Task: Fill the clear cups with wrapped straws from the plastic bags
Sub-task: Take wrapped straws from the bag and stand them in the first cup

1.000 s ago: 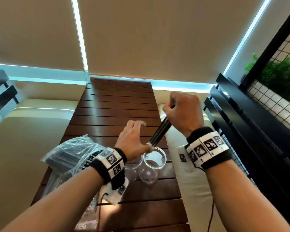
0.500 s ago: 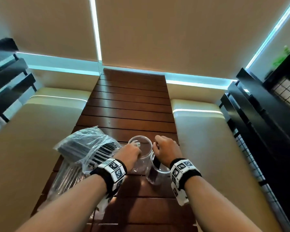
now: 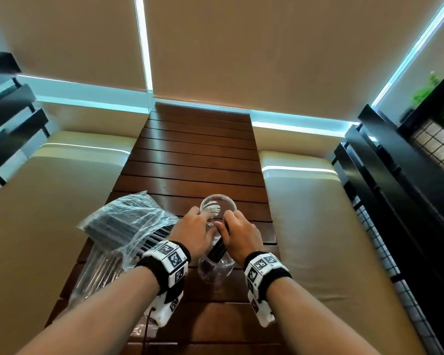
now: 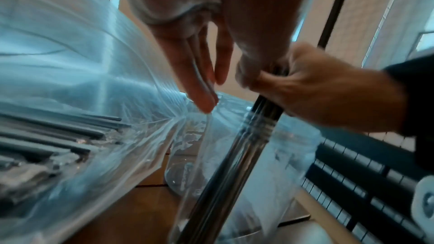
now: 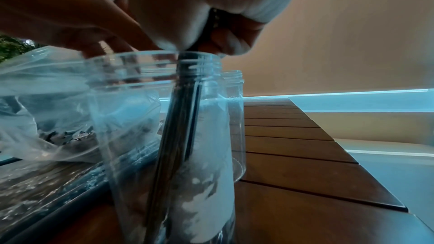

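The right hand (image 3: 244,238) grips a bundle of dark straws (image 3: 217,251) in curled fingers and thumb, the bundle standing tilted inside the near cup (image 3: 214,271), its lower end down at the cup's floor as the right wrist view shows. The left hand (image 3: 194,233) sits just at 9 o'clock of the right one, fingers straight and relaxed, their tips at the rim of the far cup (image 3: 218,207); the left wrist view shows the fingers (image 4: 199,88) close together and holding nothing. Whether they press the rim or only touch it I cannot tell. The 2 cups stand just beside each other on the slatted table (image 3: 198,155), the far one at 12 o'clock of the near one. At 9 o'clock of the hands lies a clear bag (image 3: 123,226) with more dark straws in it, and a 2nd bag (image 3: 100,272) lies partly under it toward 7 o'clock. Cream cushions (image 3: 318,226) flank the table at 3 and 9 o'clock. A black rack (image 3: 408,201) stands at 3 o'clock beyond the cushion.
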A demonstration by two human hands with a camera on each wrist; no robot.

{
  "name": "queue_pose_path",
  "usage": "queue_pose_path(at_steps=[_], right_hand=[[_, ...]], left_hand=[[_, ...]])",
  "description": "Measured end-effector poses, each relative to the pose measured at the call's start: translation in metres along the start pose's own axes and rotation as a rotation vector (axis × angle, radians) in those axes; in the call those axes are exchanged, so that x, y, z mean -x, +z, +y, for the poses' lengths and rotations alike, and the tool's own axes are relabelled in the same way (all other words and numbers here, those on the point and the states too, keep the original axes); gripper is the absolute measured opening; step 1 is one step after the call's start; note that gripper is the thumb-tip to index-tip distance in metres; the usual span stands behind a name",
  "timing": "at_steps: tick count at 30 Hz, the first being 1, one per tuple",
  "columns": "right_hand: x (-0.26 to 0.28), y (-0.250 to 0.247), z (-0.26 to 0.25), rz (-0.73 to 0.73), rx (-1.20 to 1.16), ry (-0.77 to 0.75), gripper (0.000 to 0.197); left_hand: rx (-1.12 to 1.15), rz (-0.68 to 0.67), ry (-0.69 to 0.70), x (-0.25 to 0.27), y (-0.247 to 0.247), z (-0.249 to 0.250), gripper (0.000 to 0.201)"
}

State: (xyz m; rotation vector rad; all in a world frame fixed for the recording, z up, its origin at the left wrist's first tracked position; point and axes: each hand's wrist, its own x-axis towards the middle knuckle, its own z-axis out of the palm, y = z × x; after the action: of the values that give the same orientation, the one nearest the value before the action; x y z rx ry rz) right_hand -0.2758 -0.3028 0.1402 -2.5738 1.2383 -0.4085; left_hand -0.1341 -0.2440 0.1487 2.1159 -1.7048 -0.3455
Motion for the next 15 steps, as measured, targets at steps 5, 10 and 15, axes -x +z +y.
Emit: queue_pose_path(at_steps=[5, 10, 15], right_hand=[[0.003, 0.001, -0.005, 0.023, 0.119, 0.021, 0.033], [0.0, -0.011, -0.005, 0.117, 0.237, 0.005, 0.048], [-0.018, -0.027, -0.059, 0.239, 0.1, -0.223, 0.022]], left_hand=[[0.016, -0.076, -0.138, 0.008, 0.0, -0.006, 0.02], [0.019, -0.036, -0.165, 0.015, -0.012, -0.009, 0.028], [-0.239, 0.104, -0.144, 0.032, -0.063, -0.04, 0.042]])
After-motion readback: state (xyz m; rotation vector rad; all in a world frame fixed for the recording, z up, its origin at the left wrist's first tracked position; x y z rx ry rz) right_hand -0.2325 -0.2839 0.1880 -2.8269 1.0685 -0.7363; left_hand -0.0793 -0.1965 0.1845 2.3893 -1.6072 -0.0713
